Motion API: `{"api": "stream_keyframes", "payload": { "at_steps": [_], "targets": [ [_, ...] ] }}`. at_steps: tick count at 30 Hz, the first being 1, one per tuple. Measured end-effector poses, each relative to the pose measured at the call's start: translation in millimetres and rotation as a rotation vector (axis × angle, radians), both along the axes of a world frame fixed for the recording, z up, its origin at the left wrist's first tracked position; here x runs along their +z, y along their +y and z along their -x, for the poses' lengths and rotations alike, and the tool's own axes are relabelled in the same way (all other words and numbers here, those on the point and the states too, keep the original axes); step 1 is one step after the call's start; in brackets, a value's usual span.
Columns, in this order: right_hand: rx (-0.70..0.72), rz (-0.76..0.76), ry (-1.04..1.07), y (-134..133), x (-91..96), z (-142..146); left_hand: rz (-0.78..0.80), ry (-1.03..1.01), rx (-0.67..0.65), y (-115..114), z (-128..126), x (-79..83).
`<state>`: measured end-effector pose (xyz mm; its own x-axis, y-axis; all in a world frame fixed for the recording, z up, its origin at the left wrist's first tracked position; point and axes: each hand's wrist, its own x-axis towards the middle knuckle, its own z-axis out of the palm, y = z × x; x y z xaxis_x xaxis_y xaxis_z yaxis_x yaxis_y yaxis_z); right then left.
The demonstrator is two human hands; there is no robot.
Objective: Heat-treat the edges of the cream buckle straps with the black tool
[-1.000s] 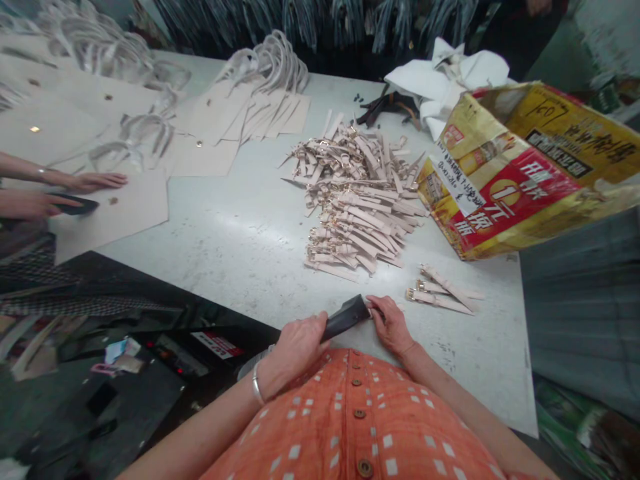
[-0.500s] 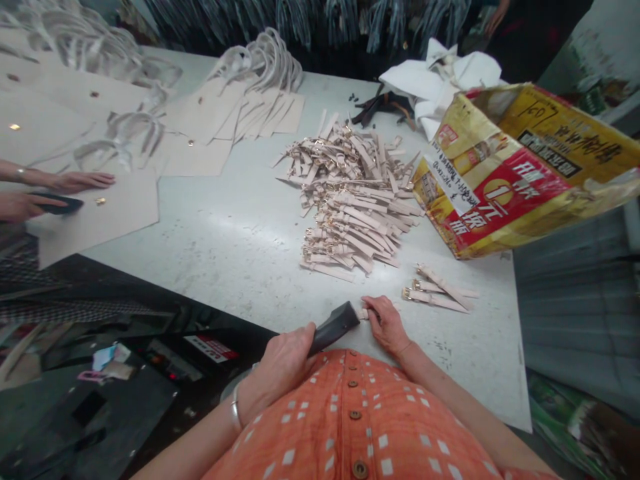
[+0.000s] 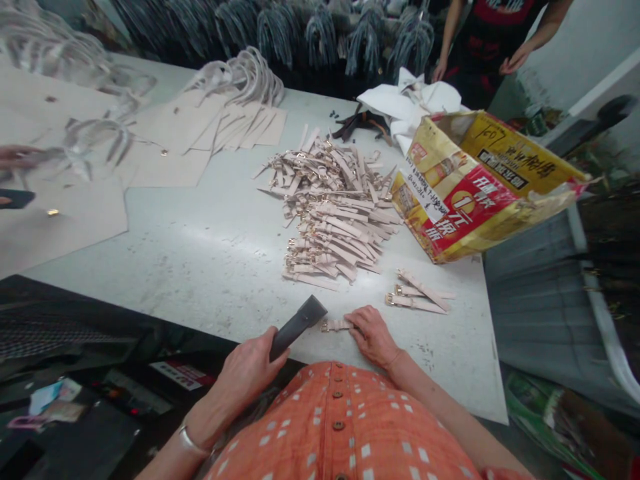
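Note:
My left hand [image 3: 253, 363] is wrapped round a black handheld tool with a broad, squared head [image 3: 299, 325]; its exact kind does not show. The head points up and right, just short of a small pale buckle strap [image 3: 334, 326]. My right hand [image 3: 371, 335] pinches that strap by its right end, low over the table's near edge, with the gold buckle toward the tool. A large heap of similar straps [image 3: 335, 207] lies beyond both hands. Three more buckle straps [image 3: 419, 293] rest apart, right of the heap.
A yellow and red carton [image 3: 450, 200] stands on the white table [image 3: 200, 247] at right. White cloth pieces [image 3: 410, 100] and black pliers-like tools [image 3: 364, 123] lie behind the heap. Pale bag panels with handles [image 3: 235, 113] spread leftward. A co-worker's hand [image 3: 20, 157] is at far left; another person stands behind.
The black tool has drawn back left from the strap, baring its buckle. My right hand still holds the strap. The whole view has shifted, and the person behind shows more.

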<state>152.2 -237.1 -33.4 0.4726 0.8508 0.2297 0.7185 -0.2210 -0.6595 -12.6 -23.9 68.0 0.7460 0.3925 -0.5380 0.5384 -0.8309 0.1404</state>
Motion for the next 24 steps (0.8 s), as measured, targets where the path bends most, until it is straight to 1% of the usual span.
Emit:
{"api": "stream_keyframes", "payload": {
  "at_steps": [3,5,7,10,12,13,14,15,16,18,19,21,22,24],
  "targets": [
    [-0.075,-0.018,-0.032,-14,12.6,-14,0.019,-0.008,0.022,0,11,-3.1],
    [-0.164,-0.031,-0.092,-29,20.0,-31,0.021,-0.019,0.037,0,17,-5.3],
    [-0.265,-0.036,-0.176,-47,23.4,-50,0.011,-0.028,0.052,1,22,-6.8],
    [-0.389,0.015,-0.283,-71,20.5,-75,0.007,-0.037,0.070,3,29,-7.8],
    [-0.483,0.051,-0.344,-77,16.2,-82,0.009,-0.044,0.089,4,33,-8.0],
    [-0.519,0.059,-0.361,-74,14.4,-82,0.010,-0.050,0.098,5,35,-8.1],
    [-0.536,0.057,-0.367,-68,13.2,-80,0.010,-0.054,0.107,5,36,-8.2],
    [-0.522,0.048,-0.359,-57,12.6,-76,0.009,-0.058,0.114,5,37,-8.2],
    [-0.473,0.039,-0.338,-43,12.7,-70,0.008,-0.061,0.119,5,38,-8.1],
    [-0.295,0.031,-0.278,-4,14.3,-55,0.007,-0.060,0.127,4,39,-7.2],
    [-0.185,0.053,-0.241,17,15.2,-47,0.009,-0.058,0.129,4,40,-6.6],
    [-0.025,0.103,-0.194,61,16.1,-33,0.017,-0.053,0.130,3,40,-4.9],
    [0.023,0.132,-0.183,81,15.6,-28,0.020,-0.051,0.132,3,40,-4.0],
    [0.044,0.196,-0.181,114,13.0,-20,0.024,-0.050,0.139,1,41,-2.6]
  ]
}}
